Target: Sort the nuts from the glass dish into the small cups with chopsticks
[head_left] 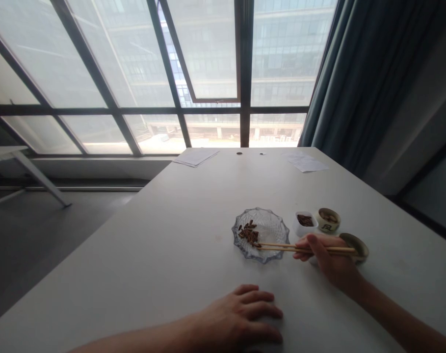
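Observation:
My right hand (324,252) grips a pair of wooden chopsticks (277,246). Their tips touch the edge of a heap of small brown elongated pieces (249,234), whose exact kind I cannot make out. That heap lies in the left part of a clear glass plate (272,220) with a scalloped rim. Resting on the table in front of the plate, my left hand (245,314) has its fingers spread and holds nothing. Just beyond my right hand stands a small white square dish (305,229) with more brown pieces. Beside it is a round patterned cup (328,226) with brownish contents.
Partly hidden behind my right hand is another round bowl (360,247). Papers (196,157) lie at the far left of the white table (142,250), and more sheets (307,162) at the far right. Windows and a dark curtain (355,88) stand behind.

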The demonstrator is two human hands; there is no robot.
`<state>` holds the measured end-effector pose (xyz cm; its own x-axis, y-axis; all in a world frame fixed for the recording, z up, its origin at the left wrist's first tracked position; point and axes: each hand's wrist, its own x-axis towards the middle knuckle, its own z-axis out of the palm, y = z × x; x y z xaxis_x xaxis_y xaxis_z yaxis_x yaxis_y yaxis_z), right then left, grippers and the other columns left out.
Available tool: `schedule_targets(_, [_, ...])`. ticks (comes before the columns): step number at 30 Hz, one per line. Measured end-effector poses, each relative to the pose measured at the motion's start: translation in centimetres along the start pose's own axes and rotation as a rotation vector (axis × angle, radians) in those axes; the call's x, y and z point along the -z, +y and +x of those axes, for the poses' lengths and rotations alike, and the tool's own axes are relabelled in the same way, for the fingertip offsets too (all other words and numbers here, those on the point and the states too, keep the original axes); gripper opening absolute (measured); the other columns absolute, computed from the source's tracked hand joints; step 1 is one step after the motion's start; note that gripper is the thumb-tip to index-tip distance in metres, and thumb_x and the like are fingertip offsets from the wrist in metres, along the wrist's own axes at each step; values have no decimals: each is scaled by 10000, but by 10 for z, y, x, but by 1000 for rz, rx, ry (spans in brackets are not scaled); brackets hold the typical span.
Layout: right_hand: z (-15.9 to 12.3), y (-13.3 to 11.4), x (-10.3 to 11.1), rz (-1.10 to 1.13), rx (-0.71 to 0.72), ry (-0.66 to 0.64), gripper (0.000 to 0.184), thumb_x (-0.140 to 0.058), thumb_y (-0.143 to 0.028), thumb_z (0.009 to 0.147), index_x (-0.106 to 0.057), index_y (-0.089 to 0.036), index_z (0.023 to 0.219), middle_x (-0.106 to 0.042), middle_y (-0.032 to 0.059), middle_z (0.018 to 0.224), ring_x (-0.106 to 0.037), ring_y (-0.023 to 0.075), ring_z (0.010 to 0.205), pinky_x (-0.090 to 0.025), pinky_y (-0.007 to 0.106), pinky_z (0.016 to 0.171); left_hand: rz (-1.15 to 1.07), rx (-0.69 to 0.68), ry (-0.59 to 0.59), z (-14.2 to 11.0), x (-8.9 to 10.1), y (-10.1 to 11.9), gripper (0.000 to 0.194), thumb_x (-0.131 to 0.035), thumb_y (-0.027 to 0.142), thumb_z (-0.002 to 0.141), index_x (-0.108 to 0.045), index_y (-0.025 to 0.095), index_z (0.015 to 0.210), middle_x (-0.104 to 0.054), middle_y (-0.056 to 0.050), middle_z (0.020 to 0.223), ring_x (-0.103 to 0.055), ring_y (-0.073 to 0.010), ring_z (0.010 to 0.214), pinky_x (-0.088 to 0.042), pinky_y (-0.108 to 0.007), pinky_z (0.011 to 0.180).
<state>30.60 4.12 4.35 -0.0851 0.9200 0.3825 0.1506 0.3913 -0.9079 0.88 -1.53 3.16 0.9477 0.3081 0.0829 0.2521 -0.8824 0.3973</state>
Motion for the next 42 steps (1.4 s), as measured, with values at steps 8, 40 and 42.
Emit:
schedule_targets(8, [-6,-2,3,-34,98,51,459,-610,-517,1066,-843,-202,826,-810,83,702,-798,229,567,-674,286,534,9,3,12,0,0,1,267,-496,325,1152,-668,269,1348,-632,-29,1537,-528,-251,1490,-325,-407,1305])
schedule_targets(40, [1,-31,77,-162,30,438,382,-770,-587,936,-831,-216,871,-809,87,702,-798,283,576,-702,358,556,-10,5,8,2,4,2,272,-531,415,1136,-655,272,1333,-641,-44,1524,-534,-260,1486,-334,-404,1296])
schedule_targets(42, [-1,-32,56,-91,3,356,382,-744,-598,954,-828,-231,887,-812,86,713,-801,286,591,-706,375,565,-13,5,15,2,5,3,269,-545,420,1130,-656,272,1325,-642,-44,1521,-537,-260,1482,-331,-399,1298])
